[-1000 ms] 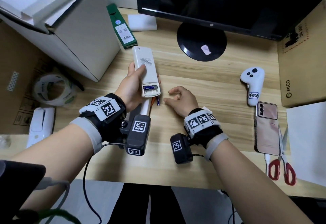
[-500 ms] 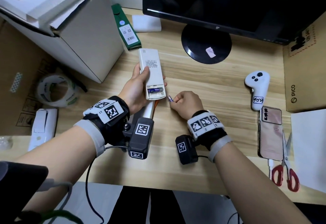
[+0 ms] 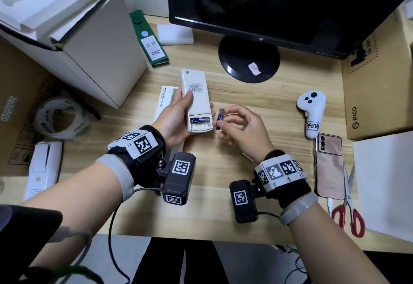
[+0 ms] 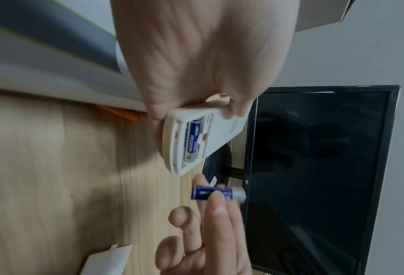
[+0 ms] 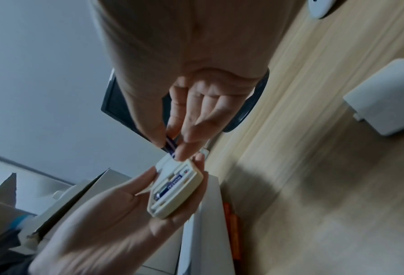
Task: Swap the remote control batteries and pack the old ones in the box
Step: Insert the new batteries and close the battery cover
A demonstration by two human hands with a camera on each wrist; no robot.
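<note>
At the far left of the bench (image 3: 223, 212) sit a roll of clear tape (image 3: 60, 117) and a large white carton (image 3: 73, 37) with open flaps; a slim green box (image 3: 148, 39) lies just right of it. The left hand (image 3: 173, 120) holds the white remote control (image 3: 196, 100) back side up, thumb across its back and fingers curled under it. Its battery compartment is uncovered, and one blue battery (image 3: 200, 120) lies in the slot farther from the end while the nearer slot is bare. Just beside the remote's open end, the right hand (image 3: 245, 127) pinches a second blue battery (image 3: 220, 118) between thumb and forefinger, clear of the bench. Farther right lie a white game controller (image 3: 311, 113), a pink phone (image 3: 328, 165) and red-handled scissors (image 3: 348, 207).
</note>
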